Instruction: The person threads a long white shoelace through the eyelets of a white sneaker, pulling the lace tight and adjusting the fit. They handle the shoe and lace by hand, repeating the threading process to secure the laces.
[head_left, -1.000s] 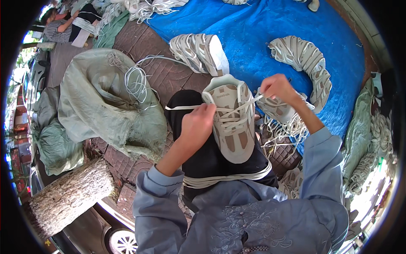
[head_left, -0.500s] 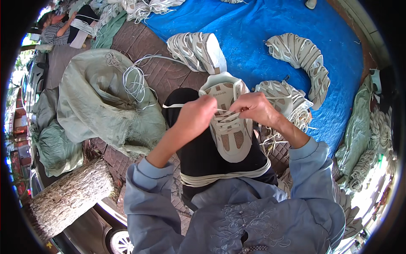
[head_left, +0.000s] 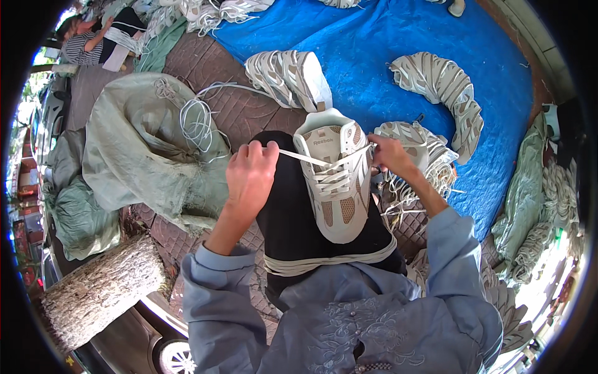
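Note:
A white and beige sneaker (head_left: 336, 181) rests on my black-clad lap, toe pointing toward me. A white shoelace (head_left: 299, 157) runs through its upper eyelets. My left hand (head_left: 250, 174) pinches the lace's left end and holds it out to the left of the shoe. At the shoe's right edge, my right hand (head_left: 389, 156) grips the lace's other end. The lace is stretched taut across the tongue between both hands.
A blue tarp (head_left: 386, 56) ahead carries rows of matching sneakers (head_left: 289, 78) and another curved stack (head_left: 451, 100). A pale green sack (head_left: 143, 149) with loose laces (head_left: 196, 121) lies to the left. A log stump (head_left: 99, 290) stands lower left. Another person (head_left: 84, 40) sits far left.
My hands met over the shoe's tongue half a second ago, then drew apart sideways, pulling the lace tight through the upper eyelets.

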Action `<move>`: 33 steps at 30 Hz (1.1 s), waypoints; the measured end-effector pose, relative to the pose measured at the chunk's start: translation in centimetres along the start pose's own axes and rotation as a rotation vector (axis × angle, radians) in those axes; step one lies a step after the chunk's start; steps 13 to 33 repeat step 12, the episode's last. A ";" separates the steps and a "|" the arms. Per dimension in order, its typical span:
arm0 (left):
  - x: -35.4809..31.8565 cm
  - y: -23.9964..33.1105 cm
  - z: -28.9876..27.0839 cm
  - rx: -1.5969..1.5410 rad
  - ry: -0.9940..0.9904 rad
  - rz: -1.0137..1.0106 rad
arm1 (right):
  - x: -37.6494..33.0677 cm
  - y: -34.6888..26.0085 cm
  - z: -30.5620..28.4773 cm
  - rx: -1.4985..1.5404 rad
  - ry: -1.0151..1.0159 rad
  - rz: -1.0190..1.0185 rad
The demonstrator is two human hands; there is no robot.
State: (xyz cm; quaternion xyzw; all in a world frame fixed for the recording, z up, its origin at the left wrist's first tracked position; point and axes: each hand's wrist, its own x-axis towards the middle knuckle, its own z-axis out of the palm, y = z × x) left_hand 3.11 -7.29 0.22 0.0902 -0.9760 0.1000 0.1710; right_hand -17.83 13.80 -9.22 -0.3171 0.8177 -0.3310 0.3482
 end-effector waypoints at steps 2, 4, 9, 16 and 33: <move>0.3 0.7 -0.5 -0.435 -0.146 -0.380 | 1.5 0.6 1.3 0.223 -0.042 0.065; 0.3 1.0 -0.8 -1.241 -0.222 -0.832 | 1.9 1.6 1.0 0.383 0.009 -0.012; 0.9 0.9 1.2 -2.340 0.274 -0.894 | -0.6 2.1 -6.0 0.923 0.173 -0.110; 0.6 -2.3 1.5 -2.312 0.423 -0.951 | -2.2 0.5 -10.1 0.942 0.173 -0.371; 0.6 -2.3 1.5 -2.312 0.423 -0.951 | -2.2 0.5 -10.1 0.942 0.173 -0.371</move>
